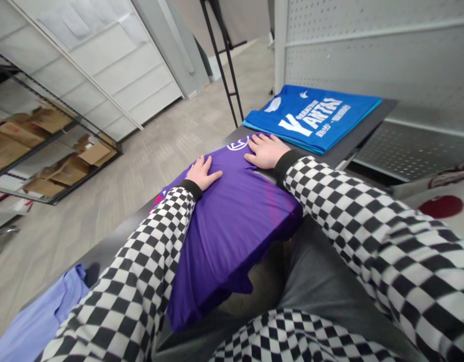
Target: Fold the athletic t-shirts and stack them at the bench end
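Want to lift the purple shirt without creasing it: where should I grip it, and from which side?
Likely the near end of the purple shirt, from your side: it overhangs the dark table edge, so fingers get underneath without sliding. The far part lies flat beneath your left hand and right hand, offering no free edge.

1. Folded blue T-shirt (pixel 311 118) blocks the reach just beyond the right hand (pixel 264 152).
2. Bare dark tabletop (pixel 362 113) stays open past the shirt, up to a perforated metal panel (pixel 371 55).
3. Light-blue garment (pixel 39 317) lies behind the left hand (pixel 204 173), beside the sleeve.
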`<state>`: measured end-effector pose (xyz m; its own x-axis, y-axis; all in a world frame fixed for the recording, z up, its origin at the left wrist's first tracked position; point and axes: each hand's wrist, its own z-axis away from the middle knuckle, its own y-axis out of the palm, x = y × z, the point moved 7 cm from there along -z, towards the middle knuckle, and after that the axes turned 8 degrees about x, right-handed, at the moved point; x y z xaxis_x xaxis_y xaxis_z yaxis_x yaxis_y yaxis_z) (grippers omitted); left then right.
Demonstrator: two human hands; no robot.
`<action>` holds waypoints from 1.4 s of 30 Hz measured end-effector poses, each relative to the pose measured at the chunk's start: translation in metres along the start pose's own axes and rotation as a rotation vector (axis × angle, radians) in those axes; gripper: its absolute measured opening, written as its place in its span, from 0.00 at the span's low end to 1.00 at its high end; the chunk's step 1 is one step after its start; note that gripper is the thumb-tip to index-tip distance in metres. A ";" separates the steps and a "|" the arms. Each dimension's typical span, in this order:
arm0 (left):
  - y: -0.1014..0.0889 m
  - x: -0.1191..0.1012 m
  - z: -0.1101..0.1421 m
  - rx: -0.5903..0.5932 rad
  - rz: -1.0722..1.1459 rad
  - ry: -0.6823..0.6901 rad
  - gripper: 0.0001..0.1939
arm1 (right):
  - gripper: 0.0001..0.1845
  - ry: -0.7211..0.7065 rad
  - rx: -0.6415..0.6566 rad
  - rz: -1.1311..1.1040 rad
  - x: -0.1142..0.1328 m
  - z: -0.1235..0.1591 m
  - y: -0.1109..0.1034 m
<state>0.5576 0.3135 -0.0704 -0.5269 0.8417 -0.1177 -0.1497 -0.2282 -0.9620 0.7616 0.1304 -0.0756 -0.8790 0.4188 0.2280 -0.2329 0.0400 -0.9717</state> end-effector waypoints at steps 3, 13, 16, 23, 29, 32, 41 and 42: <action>-0.015 0.006 -0.017 0.032 0.016 -0.048 0.48 | 0.47 -0.019 -0.008 -0.008 0.001 0.002 -0.001; 0.002 -0.030 -0.041 -0.080 -0.053 -0.029 0.46 | 0.31 -0.065 -0.201 -0.086 0.004 0.015 -0.027; 0.007 -0.029 -0.040 -0.088 -0.064 -0.011 0.46 | 0.28 -0.048 -0.292 -0.071 0.004 0.017 -0.042; 0.001 -0.033 -0.033 -0.082 -0.021 -0.021 0.45 | 0.27 -0.161 -0.252 -0.017 0.019 0.012 -0.036; -0.035 -0.075 0.019 -0.445 -0.125 0.115 0.34 | 0.28 -0.205 -0.160 0.057 0.017 -0.002 -0.011; -0.049 -0.069 0.064 -0.498 -0.053 0.138 0.29 | 0.29 -0.220 -0.174 0.076 0.011 -0.007 -0.007; 0.001 0.164 0.303 -0.397 0.291 -0.534 0.24 | 0.31 -0.216 -0.149 0.050 0.002 -0.017 0.000; 0.015 0.180 0.329 -0.380 0.291 -0.569 0.24 | 0.31 -0.220 -0.143 0.051 0.002 -0.017 0.000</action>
<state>0.1849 0.3005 -0.0249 -0.8682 0.3661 -0.3349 0.3080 -0.1314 -0.9423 0.7666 0.1467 -0.0759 -0.9611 0.2168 0.1713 -0.1386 0.1578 -0.9777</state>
